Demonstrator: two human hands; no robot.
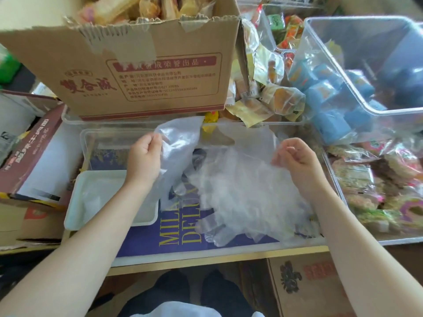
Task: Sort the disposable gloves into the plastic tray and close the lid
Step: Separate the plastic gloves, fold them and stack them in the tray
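The fingertips of the left hand (144,156) are being hidden behind the translucent glove (176,147) it is holding. Part of the gold lettering (180,225) on the purple surface is being covered by the heap of gloves (247,202). The cardboard box (137,72) is being cut off by the top edge, and the clear bin (357,53) by the right edge. The box's small print is being blurred past reading.
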